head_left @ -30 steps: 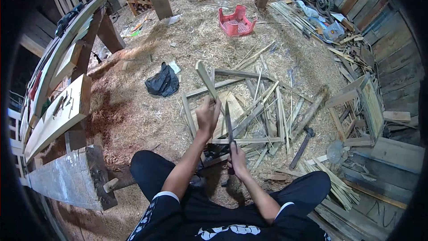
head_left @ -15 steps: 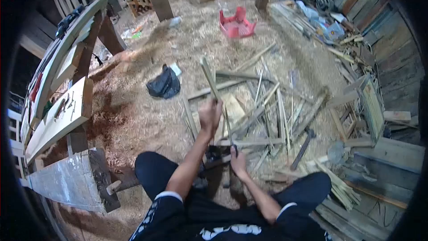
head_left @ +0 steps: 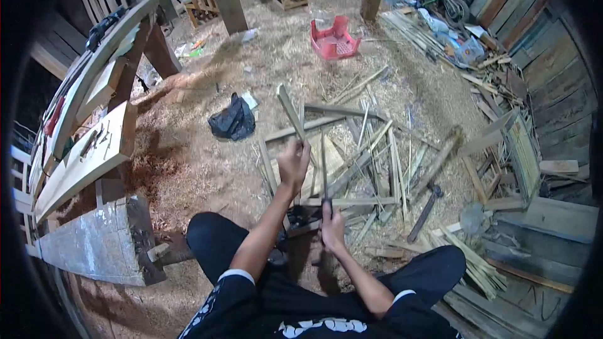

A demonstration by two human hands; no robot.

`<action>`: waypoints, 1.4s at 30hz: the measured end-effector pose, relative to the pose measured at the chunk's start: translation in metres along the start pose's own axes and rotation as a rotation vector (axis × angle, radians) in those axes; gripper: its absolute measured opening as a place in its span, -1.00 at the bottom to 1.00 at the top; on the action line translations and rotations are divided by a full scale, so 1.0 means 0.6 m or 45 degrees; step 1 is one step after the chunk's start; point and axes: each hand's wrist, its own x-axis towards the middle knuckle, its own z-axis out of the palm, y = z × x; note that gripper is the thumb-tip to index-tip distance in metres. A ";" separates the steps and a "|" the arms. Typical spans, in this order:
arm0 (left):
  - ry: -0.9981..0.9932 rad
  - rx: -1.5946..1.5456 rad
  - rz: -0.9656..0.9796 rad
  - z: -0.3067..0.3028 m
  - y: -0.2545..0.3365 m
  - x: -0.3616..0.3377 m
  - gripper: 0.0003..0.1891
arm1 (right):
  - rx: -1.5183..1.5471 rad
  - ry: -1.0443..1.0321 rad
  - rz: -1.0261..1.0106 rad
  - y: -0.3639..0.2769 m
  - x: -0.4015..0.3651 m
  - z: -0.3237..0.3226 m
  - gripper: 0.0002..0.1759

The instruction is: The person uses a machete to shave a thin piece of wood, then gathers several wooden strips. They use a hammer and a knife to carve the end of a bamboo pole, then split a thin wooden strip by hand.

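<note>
- Sitting on the sawdust floor, knees apart, working in the gap between them, over a pile of cut strips.
- Gripping a long wood strip in the left hand, fingers wrapped all the way round its lower part, no gap showing.
- Holding the wood strip up on end, top tipped away and a bit left, probably to leave one edge free for the blade.
- Clutching a knife by the handle in the right hand, fist closed, blade pointing up just beside the strip.
- Keeping the knife low and near the body, likely for a steady hold.
- Lying near: a hammer to the right, a black bag and a red stool farther off.
</note>
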 end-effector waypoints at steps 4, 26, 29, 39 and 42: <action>-0.032 -0.096 -0.034 -0.016 0.016 0.004 -0.84 | -0.249 0.307 -0.459 -0.030 -0.036 0.005 -0.43; -0.026 -0.021 0.019 -0.011 0.006 0.004 -0.84 | -0.123 -0.020 -0.085 0.054 0.001 0.015 -0.48; -0.050 0.018 0.042 -0.011 0.004 -0.005 -0.85 | 0.110 -0.053 0.181 -0.032 0.006 -0.016 -0.45; -0.268 -0.283 0.082 -0.011 0.069 0.009 -0.76 | 0.217 0.219 -0.522 -0.159 0.058 -0.128 -0.51; -0.337 -0.335 0.099 -0.010 0.089 0.008 -0.74 | 0.302 0.126 -0.535 -0.254 0.069 -0.156 -0.55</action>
